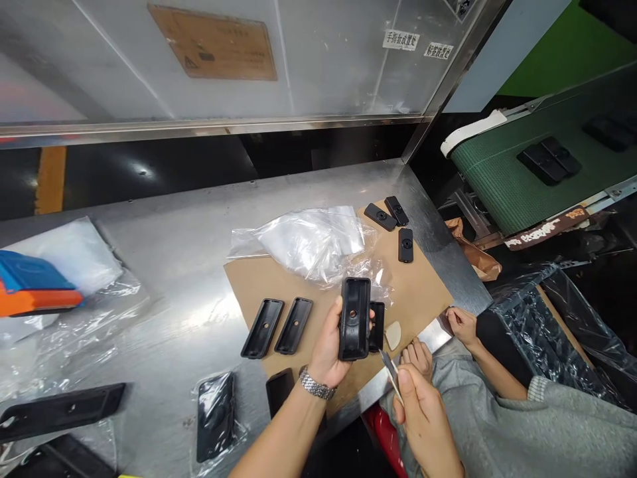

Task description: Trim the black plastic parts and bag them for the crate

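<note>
— Where's the black housing right now?

— Just below the middle of the frame. The left hand (328,348) grips the black plastic housing (355,317) with thumb on its left edge and fingers wrapped behind, hollow side facing the camera. Its long axis stands nearly upright in the picture, and a small round hole shows near its centre.

— And the other hand?

— The right hand (423,415) sits lower right of the housing, fingers pinched narrow on a thin blade (389,372). I think it's a small scraper or knife, though it is too slim to be sure. Its tip points up and left, toward the housing's lower right corner, close but apart from it. So the housing lies up and left of those fingers, and the left hand is the one on it.

— Anything in containers?

— The clear plastic bags (313,245), centre frame on the brown cardboard sheet (418,292), look limp; whether anything is inside, I can't tell. A bagged black part (215,415) lies at lower left of centre on the steel table (189,252). Two open housings (277,326) lie side by side on the cardboard, left of the hand, and three small black pieces (393,222) sit near its upper edge.

— Someone else there?

— Yes, another person's hands (460,325) rest at the table edge, right of centre, in a grey sleeve. Upper right, a green conveyor belt (497,179) carries more black parts.
</note>
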Demonstrator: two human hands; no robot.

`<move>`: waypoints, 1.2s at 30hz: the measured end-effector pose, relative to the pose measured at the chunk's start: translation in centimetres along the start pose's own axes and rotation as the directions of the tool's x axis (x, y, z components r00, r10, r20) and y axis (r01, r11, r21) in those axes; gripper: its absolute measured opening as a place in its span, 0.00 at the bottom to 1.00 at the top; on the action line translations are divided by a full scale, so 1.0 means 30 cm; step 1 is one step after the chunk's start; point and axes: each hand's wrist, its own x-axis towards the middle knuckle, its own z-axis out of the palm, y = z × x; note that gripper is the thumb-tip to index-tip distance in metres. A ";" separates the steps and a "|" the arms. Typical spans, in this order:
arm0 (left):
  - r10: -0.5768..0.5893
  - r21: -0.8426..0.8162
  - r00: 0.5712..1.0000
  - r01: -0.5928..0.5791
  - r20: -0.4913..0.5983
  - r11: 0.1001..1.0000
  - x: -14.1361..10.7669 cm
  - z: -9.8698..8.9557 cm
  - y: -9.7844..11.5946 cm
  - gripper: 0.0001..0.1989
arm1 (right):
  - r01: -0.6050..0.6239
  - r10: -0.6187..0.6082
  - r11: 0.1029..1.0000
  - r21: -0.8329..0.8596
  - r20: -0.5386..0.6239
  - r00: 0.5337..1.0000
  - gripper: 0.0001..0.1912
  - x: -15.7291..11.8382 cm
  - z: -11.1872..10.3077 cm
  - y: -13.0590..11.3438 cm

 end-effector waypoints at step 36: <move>0.286 -0.062 0.958 -0.283 0.032 0.957 -0.056 -0.018 -0.033 0.25 | -0.144 0.151 0.989 -0.046 0.320 0.935 0.22 -0.082 0.123 -0.094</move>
